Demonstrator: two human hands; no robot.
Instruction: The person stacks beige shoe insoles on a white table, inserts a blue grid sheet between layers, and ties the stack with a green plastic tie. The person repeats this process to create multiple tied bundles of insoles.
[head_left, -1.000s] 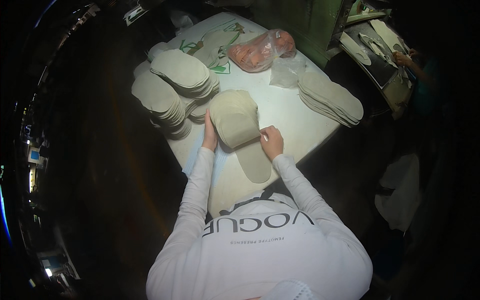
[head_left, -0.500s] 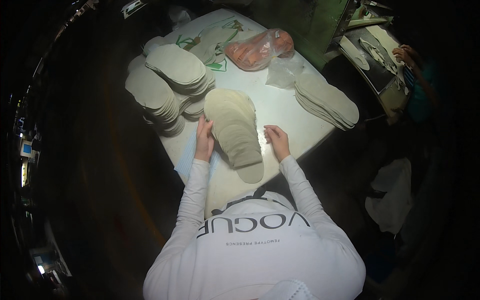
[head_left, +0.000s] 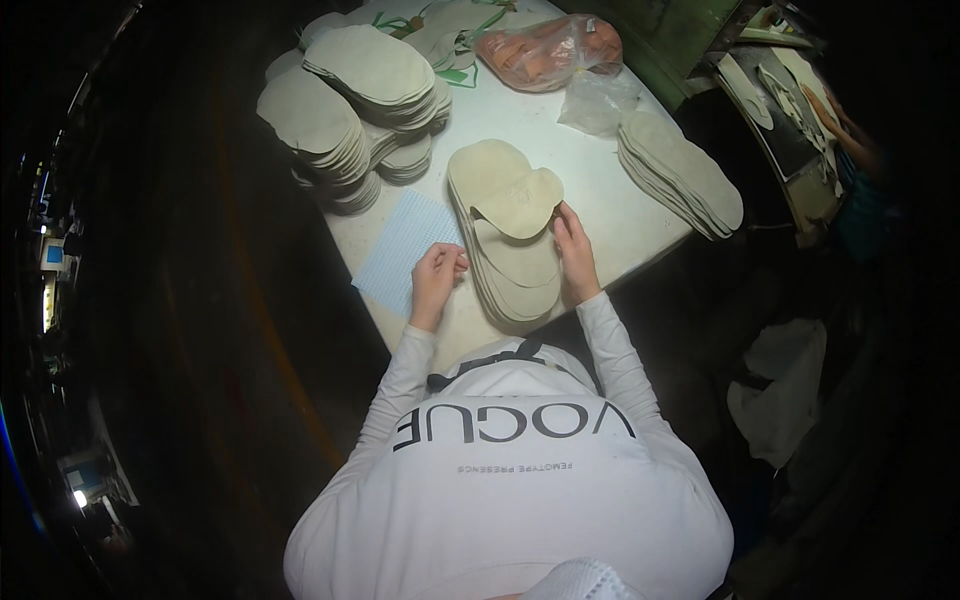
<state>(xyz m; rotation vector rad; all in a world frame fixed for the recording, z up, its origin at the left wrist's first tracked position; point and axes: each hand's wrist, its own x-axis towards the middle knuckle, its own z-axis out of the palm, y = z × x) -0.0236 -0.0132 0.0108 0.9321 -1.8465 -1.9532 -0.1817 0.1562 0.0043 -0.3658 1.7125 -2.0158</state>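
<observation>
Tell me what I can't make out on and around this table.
Head view: most of each lower piece in the nearest stack, covered by those above.
Head view: whether the left hand touches that stack; the curled fingers show too small.
Head view: exact shapes of the orange contents, blurred by the crinkled clear bag.
Head view: the pale pieces with green strips, cut off by the top edge.
Head view: the co-worker's body beyond the arm, mostly lost in darkness.

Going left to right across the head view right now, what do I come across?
Leftmost stack of pale pieces, left hand, middle pile, right hand, far-right stack, another person's hand.
</observation>
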